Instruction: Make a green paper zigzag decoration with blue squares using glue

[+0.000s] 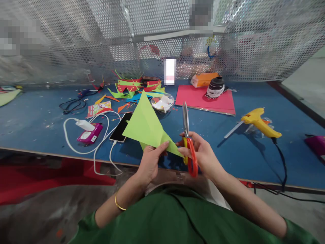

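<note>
A folded sheet of lime-green paper (pixel 146 123) is raised over the front of the blue table. My left hand (pixel 151 161) pinches its lower edge, thumb on top and fingers beneath. My right hand (pixel 203 152) grips a pair of scissors (pixel 187 135) with red and yellow handles. The blades point away from me and look closed or nearly so. Fingertips of the right hand also touch the paper's right-hand corner, beside the scissor handles. Part of the left fingers is hidden under the sheet.
Behind the paper lie a phone (pixel 122 128), a purple power adapter (pixel 90 134) with white cables, and a clear bowl of scraps (pixel 162 103). Cut paper masks (pixel 129 86) sit farther back. Red sheets (pixel 203 100) bear a cord spool (pixel 215 86). To the right rests a yellow glue gun (pixel 260 122).
</note>
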Demonstrator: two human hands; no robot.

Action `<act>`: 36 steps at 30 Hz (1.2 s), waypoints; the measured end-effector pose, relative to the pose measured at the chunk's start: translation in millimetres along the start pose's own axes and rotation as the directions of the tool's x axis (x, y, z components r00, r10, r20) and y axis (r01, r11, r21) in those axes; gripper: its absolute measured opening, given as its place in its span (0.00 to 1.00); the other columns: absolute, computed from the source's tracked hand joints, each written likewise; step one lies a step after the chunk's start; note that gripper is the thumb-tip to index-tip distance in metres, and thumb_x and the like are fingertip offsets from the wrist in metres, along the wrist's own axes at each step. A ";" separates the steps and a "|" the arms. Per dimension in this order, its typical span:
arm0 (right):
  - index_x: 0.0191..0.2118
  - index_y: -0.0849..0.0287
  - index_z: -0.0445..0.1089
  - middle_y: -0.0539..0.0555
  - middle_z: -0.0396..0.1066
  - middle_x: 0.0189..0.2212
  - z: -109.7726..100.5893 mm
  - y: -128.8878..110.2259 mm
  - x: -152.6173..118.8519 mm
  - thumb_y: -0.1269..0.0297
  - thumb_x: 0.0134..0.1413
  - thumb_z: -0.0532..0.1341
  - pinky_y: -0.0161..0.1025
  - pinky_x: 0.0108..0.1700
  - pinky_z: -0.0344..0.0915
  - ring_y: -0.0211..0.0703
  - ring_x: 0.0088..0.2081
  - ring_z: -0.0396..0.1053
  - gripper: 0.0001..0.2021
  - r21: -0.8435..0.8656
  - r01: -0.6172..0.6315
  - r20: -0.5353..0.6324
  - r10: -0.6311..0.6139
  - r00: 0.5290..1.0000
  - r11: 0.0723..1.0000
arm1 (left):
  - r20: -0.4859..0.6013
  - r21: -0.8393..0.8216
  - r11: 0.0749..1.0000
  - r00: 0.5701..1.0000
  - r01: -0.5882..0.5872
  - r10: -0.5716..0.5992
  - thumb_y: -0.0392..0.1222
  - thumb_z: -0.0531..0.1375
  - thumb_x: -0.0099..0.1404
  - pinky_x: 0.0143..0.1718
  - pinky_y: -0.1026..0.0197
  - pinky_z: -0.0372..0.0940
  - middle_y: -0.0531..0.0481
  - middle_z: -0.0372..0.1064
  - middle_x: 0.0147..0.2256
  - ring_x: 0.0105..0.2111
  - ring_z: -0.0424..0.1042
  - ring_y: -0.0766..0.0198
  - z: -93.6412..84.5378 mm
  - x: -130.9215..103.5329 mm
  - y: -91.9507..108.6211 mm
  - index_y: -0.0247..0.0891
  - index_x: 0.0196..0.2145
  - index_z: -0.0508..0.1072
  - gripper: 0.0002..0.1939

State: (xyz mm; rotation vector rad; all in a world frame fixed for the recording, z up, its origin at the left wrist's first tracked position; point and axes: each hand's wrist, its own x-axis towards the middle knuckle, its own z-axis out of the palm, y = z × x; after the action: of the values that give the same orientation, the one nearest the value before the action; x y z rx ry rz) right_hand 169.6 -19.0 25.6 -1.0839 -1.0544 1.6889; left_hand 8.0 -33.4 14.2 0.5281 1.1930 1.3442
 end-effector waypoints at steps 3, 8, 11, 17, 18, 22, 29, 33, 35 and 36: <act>0.43 0.55 0.67 0.44 0.70 0.27 16.0 1.0 14.0 0.58 0.31 0.77 0.34 0.29 0.63 0.35 0.28 0.66 0.31 -0.048 0.070 -0.017 -0.071 0.997 0.996 | -0.021 0.000 0.999 0.999 -0.040 0.040 0.40 0.75 0.49 0.25 0.68 0.63 0.51 0.76 0.25 0.23 0.68 0.70 3.5 -3.6 -5.6 0.34 0.25 0.81 0.09; 0.42 0.55 0.66 0.43 0.67 0.23 10.5 -4.5 19.8 0.57 0.35 0.75 0.35 0.27 0.61 0.35 0.23 0.63 0.27 -0.162 0.117 0.017 -0.116 0.993 0.980 | 0.012 -0.115 0.993 1.000 -0.016 0.017 0.42 0.74 0.50 0.29 0.63 0.70 0.47 0.79 0.29 0.28 0.75 0.61 -15.2 1.0 8.2 0.34 0.29 0.81 0.11; 0.43 0.56 0.67 0.42 0.67 0.23 0.7 -6.4 17.0 0.58 0.36 0.75 0.35 0.27 0.62 0.34 0.23 0.63 0.26 -0.209 0.126 0.060 -0.116 0.991 0.970 | 0.016 -0.353 0.935 0.999 -0.033 0.041 0.53 0.67 0.62 0.36 0.55 0.75 0.44 0.81 0.42 0.39 0.79 0.53 -30.6 2.9 24.4 0.37 0.44 0.81 0.19; 0.43 0.56 0.66 0.43 0.67 0.25 11.5 7.3 11.3 0.53 0.38 0.75 0.34 0.27 0.62 0.34 0.24 0.62 0.27 -0.175 0.128 0.060 -0.119 0.991 0.976 | -0.083 -0.385 0.919 0.989 0.084 -0.125 0.29 0.60 0.67 0.39 0.62 0.74 0.46 0.82 0.35 0.33 0.80 0.61 -23.5 2.0 27.3 0.32 0.41 0.79 0.08; 0.44 0.56 0.66 0.43 0.67 0.25 14.2 8.2 8.9 0.51 0.39 0.75 0.34 0.26 0.62 0.34 0.23 0.62 0.28 -0.159 0.113 0.071 -0.103 0.992 0.981 | -0.110 -0.373 0.923 0.984 0.092 -0.142 0.27 0.60 0.66 0.39 0.63 0.74 0.47 0.81 0.33 0.31 0.80 0.63 -20.0 2.4 26.1 0.31 0.39 0.79 0.08; 0.49 0.57 0.64 0.44 0.64 0.25 10.3 -0.9 -8.4 0.39 0.48 0.68 0.34 0.26 0.63 0.33 0.24 0.63 0.31 -0.122 0.052 0.193 -0.027 0.981 0.991 | -0.197 -0.361 0.931 0.971 0.054 -0.133 0.26 0.60 0.66 0.37 0.66 0.75 0.49 0.81 0.32 0.29 0.80 0.66 -14.0 6.0 26.6 0.31 0.40 0.79 0.09; 0.48 0.57 0.68 0.53 0.70 0.32 -21.2 -14.9 -40.1 0.34 0.59 0.56 0.37 0.29 0.67 0.36 0.25 0.67 0.29 -0.246 0.002 0.444 0.111 0.889 0.969 | -0.280 -0.361 0.929 0.941 0.080 -0.190 0.26 0.63 0.65 0.26 0.68 0.74 0.51 0.80 0.28 0.24 0.78 0.67 -16.0 9.5 28.4 0.32 0.39 0.78 0.06; 0.43 0.56 0.69 0.52 0.70 0.29 -19.2 -8.3 -43.4 0.34 0.59 0.55 0.37 0.28 0.67 0.38 0.24 0.67 0.27 -0.265 -0.014 0.476 0.144 0.868 0.964 | -0.278 -0.368 0.929 0.949 0.041 -0.152 0.25 0.64 0.63 0.28 0.68 0.74 0.51 0.81 0.31 0.27 0.79 0.67 -13.1 9.6 25.3 0.33 0.39 0.78 0.08; 0.37 0.56 0.68 0.52 0.70 0.29 -13.1 -7.1 -42.6 0.34 0.60 0.55 0.36 0.28 0.66 0.37 0.24 0.66 0.26 -0.239 -0.024 0.450 0.132 0.883 0.971 | -0.273 -0.361 0.932 0.953 0.025 -0.131 0.26 0.66 0.61 0.30 0.69 0.74 0.52 0.81 0.32 0.28 0.79 0.67 -12.3 9.2 23.2 0.34 0.39 0.78 0.09; 0.35 0.56 0.67 0.52 0.70 0.29 -9.6 -7.6 -41.7 0.35 0.61 0.55 0.35 0.27 0.65 0.36 0.24 0.65 0.25 -0.226 -0.027 0.437 0.126 0.891 0.974 | -0.269 -0.357 0.934 0.956 0.018 -0.121 0.26 0.67 0.60 0.31 0.69 0.74 0.52 0.81 0.33 0.29 0.79 0.67 -12.1 8.8 22.1 0.35 0.38 0.78 0.09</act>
State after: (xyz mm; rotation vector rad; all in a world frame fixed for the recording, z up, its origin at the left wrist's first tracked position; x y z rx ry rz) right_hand 191.3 -54.0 39.6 -0.8903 -1.5343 1.9810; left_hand -14.3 -24.2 25.7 0.0312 1.1526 1.5662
